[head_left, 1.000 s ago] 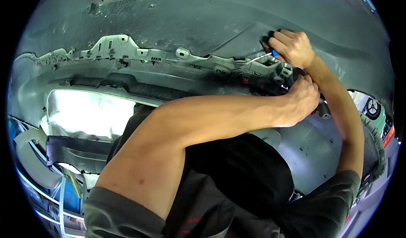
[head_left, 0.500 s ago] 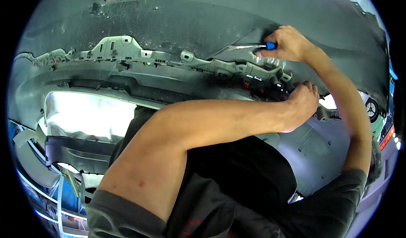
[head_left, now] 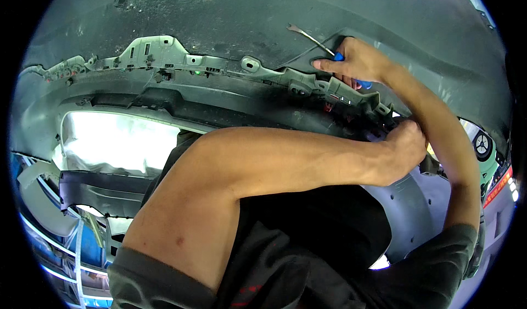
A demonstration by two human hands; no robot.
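Blue-handled pry tool (head_left: 338, 57) is now angled tip-up vs. approx. level 0.5 s ago; it's held in R hand (head_left: 359, 62), fingers closed on it, just above pale strip (head_left: 159, 51). L hand (head_left: 407, 151) is curled near strip's R end; its hold can't be told. Dark panel (head_left: 247, 12) is partly blocked by 2 forearms (head_left: 307, 158); bright opening (head_left: 118, 141) is seen at L, wheel (head_left: 482, 143) far R.

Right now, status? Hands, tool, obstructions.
Right hand holds blue-handled tool, forked end exposed. Left hand near right end of pale strip, grip hidden. Left forearm crosses view.
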